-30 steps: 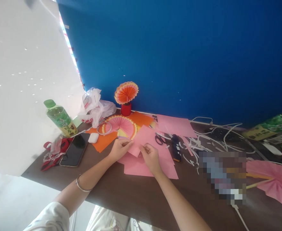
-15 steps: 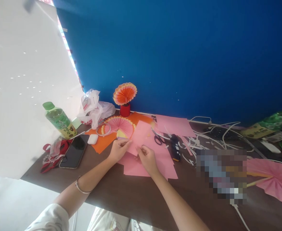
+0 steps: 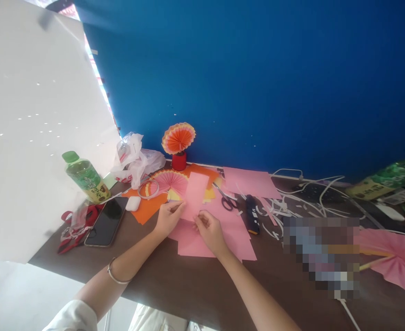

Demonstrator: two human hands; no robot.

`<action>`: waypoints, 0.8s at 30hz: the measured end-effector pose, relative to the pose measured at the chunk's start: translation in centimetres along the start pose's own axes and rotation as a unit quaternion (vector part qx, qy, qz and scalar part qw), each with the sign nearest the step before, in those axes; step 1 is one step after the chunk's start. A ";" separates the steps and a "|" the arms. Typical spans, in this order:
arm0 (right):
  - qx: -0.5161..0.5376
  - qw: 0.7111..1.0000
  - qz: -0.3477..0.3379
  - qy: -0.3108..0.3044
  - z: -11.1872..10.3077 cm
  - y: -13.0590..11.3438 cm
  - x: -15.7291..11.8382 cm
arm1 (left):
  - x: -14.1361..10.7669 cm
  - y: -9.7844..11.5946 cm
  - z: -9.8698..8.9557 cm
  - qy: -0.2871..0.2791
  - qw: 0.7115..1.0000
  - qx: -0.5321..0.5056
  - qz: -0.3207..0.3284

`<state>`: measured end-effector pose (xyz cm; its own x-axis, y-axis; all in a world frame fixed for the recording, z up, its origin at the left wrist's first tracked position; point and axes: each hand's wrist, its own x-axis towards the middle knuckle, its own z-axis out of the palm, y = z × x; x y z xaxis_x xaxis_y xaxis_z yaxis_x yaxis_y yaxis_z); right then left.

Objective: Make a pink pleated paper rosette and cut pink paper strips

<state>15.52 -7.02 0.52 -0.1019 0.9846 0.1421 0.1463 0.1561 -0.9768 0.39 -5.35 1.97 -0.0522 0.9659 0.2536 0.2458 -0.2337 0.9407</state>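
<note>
A pink piece of paper (image 3: 195,195) stands between my two hands, long and fairly narrow, tilted up from the table. My left hand (image 3: 169,217) pinches its lower left corner between thumb and fingers. At the lower right edge, my right hand (image 3: 209,231) is closed on the same paper with curled fingers. Under the hands lies a stack of pink sheets (image 3: 223,241). Just behind the held paper is a pleated pink paper fan (image 3: 170,180), partly covered by it. Scissors (image 3: 227,201) with dark handles rest on the sheets to the right.
On the left are a phone (image 3: 107,220), a white earphone case (image 3: 133,203), a green-capped bottle (image 3: 85,177) and a plastic bag (image 3: 133,158). An orange paper fan (image 3: 179,138) stands in a red pot (image 3: 179,161). Rightward lie a black cutter (image 3: 252,214), paper scraps, white cables and another pink fan (image 3: 396,259).
The held pink paper has turned; it leaned right and looked wider, and now appears narrower and more upright. Both hands keep hold of it. The view has shifted slightly.
</note>
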 end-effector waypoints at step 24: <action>0.040 0.990 0.025 0.130 -4.0 -0.3 1.3 | 0.2 -0.7 -0.5 -0.188 0.979 0.074 0.036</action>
<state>19.25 -5.45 1.64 0.1623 0.9795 0.1196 0.0649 0.1104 -0.9918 -0.29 -5.02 1.44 0.3234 0.9265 0.1922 0.3740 -0.3117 0.8735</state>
